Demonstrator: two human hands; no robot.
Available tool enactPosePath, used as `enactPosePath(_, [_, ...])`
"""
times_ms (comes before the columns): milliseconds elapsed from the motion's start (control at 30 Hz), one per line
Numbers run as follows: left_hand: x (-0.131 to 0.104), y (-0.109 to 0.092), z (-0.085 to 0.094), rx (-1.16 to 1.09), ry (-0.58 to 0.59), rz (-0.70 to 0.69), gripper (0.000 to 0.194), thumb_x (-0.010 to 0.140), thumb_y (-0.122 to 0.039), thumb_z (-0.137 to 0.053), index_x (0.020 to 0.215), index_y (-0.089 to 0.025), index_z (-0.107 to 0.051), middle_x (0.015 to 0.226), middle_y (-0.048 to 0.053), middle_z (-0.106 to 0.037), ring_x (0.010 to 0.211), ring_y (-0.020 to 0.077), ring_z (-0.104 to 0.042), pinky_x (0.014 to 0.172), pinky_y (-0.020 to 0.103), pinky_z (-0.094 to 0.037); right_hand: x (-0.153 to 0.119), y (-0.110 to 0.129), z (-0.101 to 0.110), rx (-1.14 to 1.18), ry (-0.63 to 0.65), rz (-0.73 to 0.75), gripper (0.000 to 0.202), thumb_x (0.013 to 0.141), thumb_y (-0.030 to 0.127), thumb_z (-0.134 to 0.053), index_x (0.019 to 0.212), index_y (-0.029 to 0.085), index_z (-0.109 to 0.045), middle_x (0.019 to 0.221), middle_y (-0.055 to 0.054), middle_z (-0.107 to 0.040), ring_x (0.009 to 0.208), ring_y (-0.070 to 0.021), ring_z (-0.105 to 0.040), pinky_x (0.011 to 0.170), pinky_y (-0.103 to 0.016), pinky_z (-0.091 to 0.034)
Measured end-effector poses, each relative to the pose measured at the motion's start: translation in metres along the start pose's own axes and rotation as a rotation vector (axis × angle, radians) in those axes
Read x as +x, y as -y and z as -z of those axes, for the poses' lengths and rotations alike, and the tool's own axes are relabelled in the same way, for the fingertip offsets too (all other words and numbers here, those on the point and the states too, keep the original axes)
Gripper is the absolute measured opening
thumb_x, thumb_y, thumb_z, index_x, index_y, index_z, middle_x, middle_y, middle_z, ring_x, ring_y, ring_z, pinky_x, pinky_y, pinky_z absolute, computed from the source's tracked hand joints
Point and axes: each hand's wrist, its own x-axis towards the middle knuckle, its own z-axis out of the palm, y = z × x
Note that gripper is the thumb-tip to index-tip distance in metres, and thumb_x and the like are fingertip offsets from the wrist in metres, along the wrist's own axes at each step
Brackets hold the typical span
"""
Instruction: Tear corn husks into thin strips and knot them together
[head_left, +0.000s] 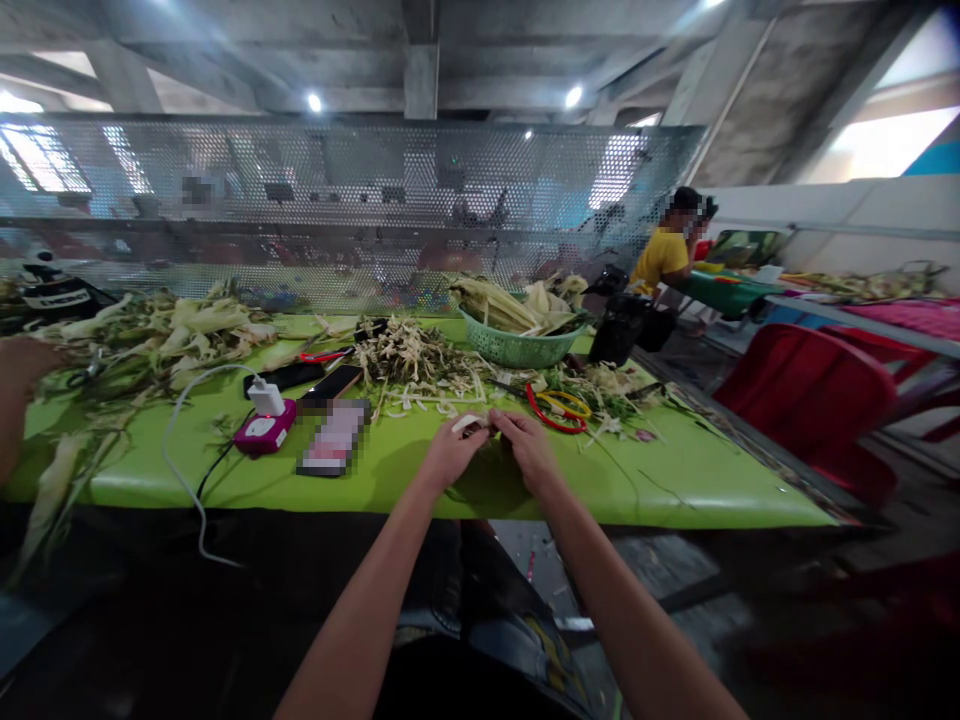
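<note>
The person's jeans (pixel 487 590) show below the near edge of the table. Just above that edge, the left hand (pixel 450 455) is narrowed around a curved, pale strip of corn husk (pixel 470 423), and the right hand (pixel 525 445) pinches at the strip's right end, the fingertips of both meeting there. The strip is over the glossy lime-green table cover (pixel 675 490), near its front edge.

To the left lies a smartphone (pixel 335 437) with a pinkish screen blurred beyond reading. Beside it is a magenta power adapter (pixel 264 432) with a white charger plug (pixel 266 397) on top; any print on them is too small to read. A white cable (pixel 168 440) loops from the plug over the table edge. Behind lies a dark phone (pixel 341 380).

Scissors with red and yellow handles (pixel 559 408) lie to the right of the strip, beyond the right hand. Farther back are a heap of knotted husk pieces (pixel 405 352) and a green plastic basket (pixel 517 345) filled with husks. At far left, another person's arm (pixel 15 390) is near a spread of loose husks (pixel 199 325); a black item with a white band (pixel 56 290) carries lettering I cannot make out.

Beyond stand a perforated metal partition (pixel 337 225), red plastic chairs (pixel 810 400) and a person in a yellow shirt (pixel 661 258), under a concrete ceiling (pixel 495 60) with bright lamps.
</note>
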Motion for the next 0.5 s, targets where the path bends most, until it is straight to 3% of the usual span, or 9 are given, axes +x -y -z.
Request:
enactPosePath(100, [0.001,0.001,0.0,-0.04,0.033,0.072,0.016,0.072,-0.024,-0.06,0.085,-0.016,-0.065,0.083,0.002,-0.066,0.077,0.0137,-0.057,0.075,0.024,-0.045,0.001,-0.001,0.001,0.107,0.028,-0.014,0.033,0.073,0.05,-0.067,0.078,0.018,-0.068,0.066,0.0,-0.06,0.055,-0.0119,-0.045,0.05,-0.025,-0.033])
enactPosePath(300, [0.006,0.002,0.004,-0.004,0.06,0.216,0.01,0.07,-0.023,-0.054,0.067,-0.016,-0.061,0.061,-0.003,-0.054,0.057,0.0097,-0.046,0.055,0.021,-0.038,0.0,0.005,0.006,0.221,-0.047,0.078,0.027,0.07,0.042,-0.072,0.08,0.02,-0.06,0.072,0.001,-0.06,0.044,-0.0056,-0.026,0.04,-0.022,-0.018])
enactPosePath(400, [0.006,0.001,0.005,0.038,0.028,0.234,0.011,0.07,-0.022,-0.053,0.067,-0.016,-0.061,0.06,-0.002,-0.053,0.057,0.0103,-0.046,0.053,0.021,-0.037,-0.003,0.009,0.007,0.248,-0.022,0.114,0.026,0.072,0.043,-0.07,0.08,0.021,-0.057,0.085,-0.002,-0.066,0.042,-0.0045,-0.025,0.038,-0.022,-0.021])
enactPosePath(500, [0.005,-0.001,0.004,0.054,-0.003,0.23,0.009,0.071,-0.023,-0.056,0.066,-0.017,-0.059,0.057,-0.004,-0.05,0.055,0.0101,-0.043,0.051,0.022,-0.034,-0.006,0.011,0.009,0.233,0.042,0.108,0.026,0.07,0.042,-0.072,0.081,0.022,-0.061,0.076,-0.001,-0.067,0.042,-0.0061,-0.035,0.038,-0.022,-0.027])
